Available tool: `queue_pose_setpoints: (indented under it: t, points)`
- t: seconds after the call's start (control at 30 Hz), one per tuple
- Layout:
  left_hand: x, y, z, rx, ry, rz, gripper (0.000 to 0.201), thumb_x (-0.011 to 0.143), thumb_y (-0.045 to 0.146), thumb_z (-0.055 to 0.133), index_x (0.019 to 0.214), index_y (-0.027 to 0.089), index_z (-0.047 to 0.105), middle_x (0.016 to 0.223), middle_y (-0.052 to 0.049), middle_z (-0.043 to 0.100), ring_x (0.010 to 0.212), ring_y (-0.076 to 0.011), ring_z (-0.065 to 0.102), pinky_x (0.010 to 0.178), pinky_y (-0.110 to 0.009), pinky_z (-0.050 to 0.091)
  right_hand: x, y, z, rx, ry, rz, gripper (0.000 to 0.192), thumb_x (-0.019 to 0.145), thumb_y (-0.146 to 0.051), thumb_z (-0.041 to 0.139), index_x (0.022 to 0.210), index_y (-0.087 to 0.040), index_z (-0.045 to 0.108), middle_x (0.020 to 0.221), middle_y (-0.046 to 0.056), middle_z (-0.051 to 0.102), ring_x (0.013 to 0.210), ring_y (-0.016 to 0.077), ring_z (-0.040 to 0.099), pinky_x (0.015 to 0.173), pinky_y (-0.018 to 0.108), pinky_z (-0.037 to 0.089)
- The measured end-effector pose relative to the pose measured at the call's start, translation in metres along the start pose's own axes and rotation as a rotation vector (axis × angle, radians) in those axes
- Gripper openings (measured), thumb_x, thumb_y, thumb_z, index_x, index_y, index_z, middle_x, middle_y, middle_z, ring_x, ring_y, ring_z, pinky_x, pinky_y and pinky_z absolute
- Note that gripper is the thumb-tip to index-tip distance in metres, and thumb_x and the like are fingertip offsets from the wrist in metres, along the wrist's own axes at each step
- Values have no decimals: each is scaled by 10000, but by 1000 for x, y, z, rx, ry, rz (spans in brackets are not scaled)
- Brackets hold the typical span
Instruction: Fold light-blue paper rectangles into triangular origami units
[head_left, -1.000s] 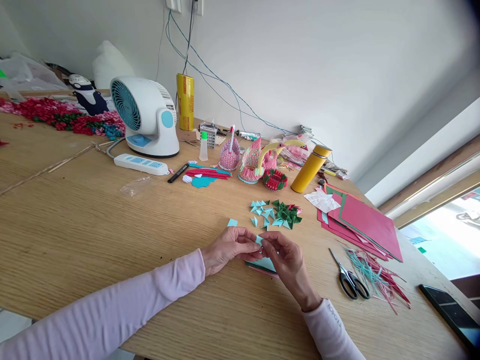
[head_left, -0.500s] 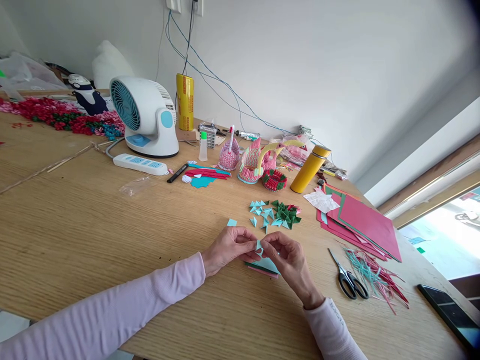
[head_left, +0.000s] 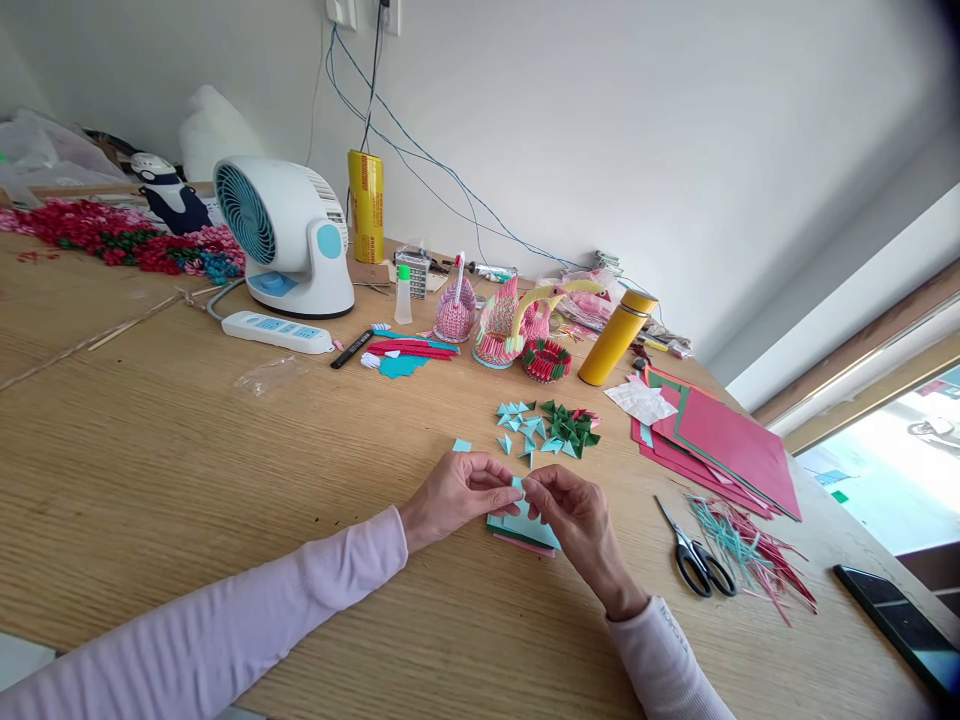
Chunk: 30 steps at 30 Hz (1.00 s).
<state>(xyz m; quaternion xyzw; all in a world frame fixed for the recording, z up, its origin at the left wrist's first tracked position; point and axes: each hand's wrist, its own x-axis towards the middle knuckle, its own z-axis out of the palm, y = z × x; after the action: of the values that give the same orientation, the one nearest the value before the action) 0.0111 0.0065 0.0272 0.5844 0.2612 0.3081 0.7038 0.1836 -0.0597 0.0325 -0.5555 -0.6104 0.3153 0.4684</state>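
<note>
small light-blue paper piece [head_left: 517,487] is held pinched between the fingertips of both hands, just above the tabletop [head_left: 225,470], near the front edge at centre. the left hand [head_left: 457,492] is closed to a pinch on the piece's left side; the right hand [head_left: 574,515] is closed to a pinch on its right side, fingers curled. directly beneath the hands a small stack of cut paper rectangles [head_left: 525,528], blue on top with a pink edge showing, is lying flat.

progress, as judged: the piece appears partly folded, with only a small tip visible between the fingers; the fold stage cannot be told. a pile of finished blue triangles [head_left: 521,425] and green triangles [head_left: 571,428] is lying at 12 o'clock from the hands, well apart from them, so many units are counted as done. the stack below and one loose blue slip [head_left: 463,445] at 11 o'clock are still unfolded.

orientation: the visible tip of the piece points up and away, toward 12 o'clock; its long axis is mostly hidden by the fingers and cannot be stated with confidence.

scissors [head_left: 696,562] and a heap of paper trimmings [head_left: 750,560] are noted at 3 o'clock, red card sheets [head_left: 720,440] at 2 o'clock.
</note>
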Motion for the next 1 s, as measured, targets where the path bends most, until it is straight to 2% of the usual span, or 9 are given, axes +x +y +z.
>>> queue_pose_setpoints:
  t: [0.23,0.33,0.5,0.67,0.73,0.83,1.0]
  points:
    - [-1,1,0,121,35,60,276,712,358,746,793,112,652,703,-61,725,690,-180,697,664,-268,530,0,1,-3,-163,-11,-133,230,867,-372,602,772,-176,676,689,24,661,590,136,567,563,245,457]
    - [0,0,0,111,28,47,298,714,378,741,812,115,642,712,-63,721,703,-186,696,653,-274,535,0,1,-1,-187,43,-163,220,872,-348,595,747,-181,662,672,19,649,574,131,545,556,247,443]
    - [1,-2,0,100,16,31,366,727,454,710,839,115,633,791,-78,714,654,-177,686,596,-274,531,-1,0,3,-159,127,-137,225,874,-356,588,739,-190,657,636,10,632,551,129,537,528,244,430]
    - [-2,0,-2,306,13,111,316,780,447,660,829,135,659,687,-31,679,626,-163,669,600,-242,493,0,1,1,-208,79,-221,159,876,-332,589,854,-197,670,770,32,681,653,152,601,576,259,458]
    - [-3,0,-2,413,19,132,293,801,434,637,825,144,671,667,-28,673,598,-152,644,583,-232,473,1,0,1,-225,63,-249,152,880,-320,587,836,-199,667,778,36,681,668,157,604,590,266,461]
    - [-3,-2,-2,506,15,157,287,822,426,609,813,150,684,676,-40,679,563,-136,598,549,-222,442,1,-1,1,-257,62,-246,193,890,-314,570,758,-197,649,723,30,660,631,152,575,590,270,455]
    - [-1,-7,-2,467,53,139,325,793,452,637,888,147,699,592,-17,640,512,-126,555,500,-213,401,0,0,3,-224,94,-206,230,890,-356,566,755,-193,657,701,19,655,605,142,555,585,259,459]
